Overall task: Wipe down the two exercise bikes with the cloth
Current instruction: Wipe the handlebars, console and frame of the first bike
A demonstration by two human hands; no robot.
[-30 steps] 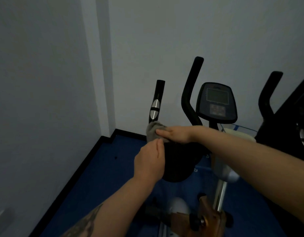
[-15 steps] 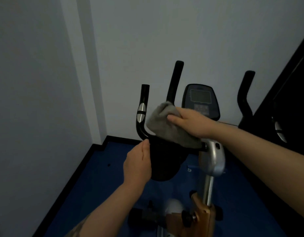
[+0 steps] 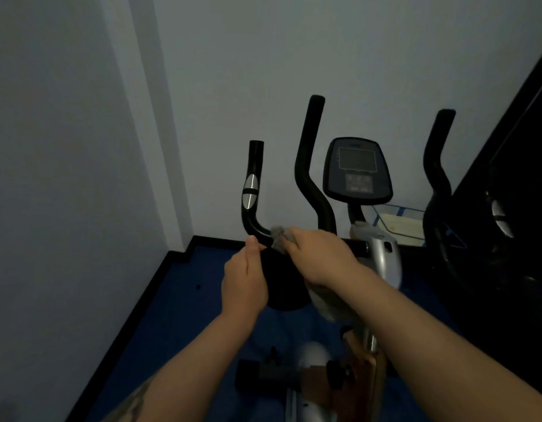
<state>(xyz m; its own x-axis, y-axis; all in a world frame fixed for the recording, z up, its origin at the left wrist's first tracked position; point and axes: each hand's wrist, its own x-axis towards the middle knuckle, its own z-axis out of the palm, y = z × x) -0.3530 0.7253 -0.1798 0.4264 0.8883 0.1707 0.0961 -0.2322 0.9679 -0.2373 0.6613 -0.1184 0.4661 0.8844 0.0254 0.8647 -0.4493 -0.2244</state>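
Lower centre of frame: left hand (image 3: 244, 283) reached up to the near bike's black seat (image 3: 282, 278), fingers loosely curled, thumb tip at the handlebar bend; whether it gripped anything could not be told. Right hand (image 3: 320, 255) gripped the grey cloth (image 3: 279, 237) against the left handlebar (image 3: 251, 190). Beyond, centre right, stood the console (image 3: 356, 170). A second bike (image 3: 440, 184) sat far right.
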